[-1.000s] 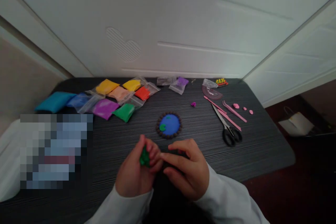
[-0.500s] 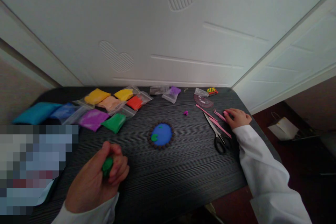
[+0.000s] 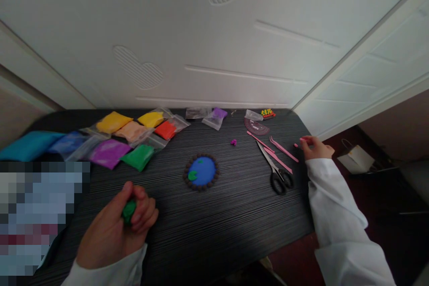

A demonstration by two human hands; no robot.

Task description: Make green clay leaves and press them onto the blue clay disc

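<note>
The left hand point(image 3: 115, 228) held a green clay lump point(image 3: 128, 211). The right hand point(image 3: 317, 148), fingertips narrowed, was beside a small pink clay piece point(image 3: 295, 145) near pink plastic tweezers point(image 3: 284, 149); I could not tell its grip. Small-piece handling seemed underway, calling for a light pinch.

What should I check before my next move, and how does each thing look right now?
1. Green lump held in left hand: ok.
2. Right hand gripping a pink piece securely: cannot tell.
3. Blue disc free of both hands: ok.
4. Scissors set well apart from the flat pink tool: not ok, they lie close together.
5. Green bag sealed: cannot tell.
</note>
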